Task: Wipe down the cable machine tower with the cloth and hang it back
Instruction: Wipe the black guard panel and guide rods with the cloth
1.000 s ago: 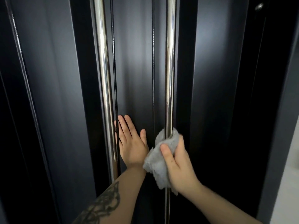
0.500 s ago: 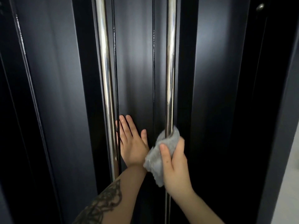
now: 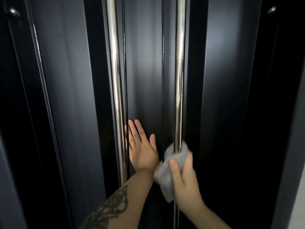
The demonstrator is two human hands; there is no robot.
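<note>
Grey and crumpled, the cloth (image 3: 171, 164) is wrapped round the right rod (image 3: 179, 80), low on the tower (image 3: 145, 71), and the right hand (image 3: 184, 177) grips it there — thumb across the front of the fabric, fingers curled behind the rod, so that cloth and chrome are clamped together. A loose tail of the cloth hangs below the thumb, toward the left wrist. The hand and cloth are slightly blurred. The left hand (image 3: 142, 149) lies flat against the dark centre panel of the tower, fingers straight and pointing up, holding nothing; its outer fingers are partly hidden behind the left rod (image 3: 115, 80) and the thin black cable (image 3: 125, 71) just beside it. A second black cable (image 3: 163, 71) runs straight down between the left hand and the right rod, passing close to the cloth's left edge. Both rods are polished chrome and stand upright, roughly parallel, running out of the top of the view. The left forearm carries a dark tattoo (image 3: 107, 210). To either side of the centre panel stand matte, dark blue-black panels with faint sheen, and near the top corners sits a small rounded bolt head on each side — one at the left (image 3: 14, 12), one at the right (image 3: 272, 9). A strip of pale surface shows at the far lower right edge.
</note>
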